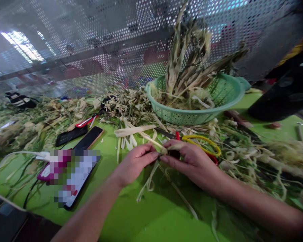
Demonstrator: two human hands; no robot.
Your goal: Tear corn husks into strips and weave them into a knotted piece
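Observation:
My left hand (137,162) and my right hand (189,160) meet above the green table (146,218). Both pinch the same pale plant stalk (164,150), whose loose husk strips (147,183) hang down below the fingers. The left fingers grip it from the left, the right fingers from the right. Scissors with yellow and red handles (204,143) lie just behind my right hand. A few peeled pale stalks (135,131) rest on the table behind my left hand.
A green plastic basket (227,97) full of dry husks stands at the back right. Husk scraps cover the table left and right. Two dark phones (88,139) and a blurred-out phone lie at left, with a white cable. A perforated metal wall stands behind.

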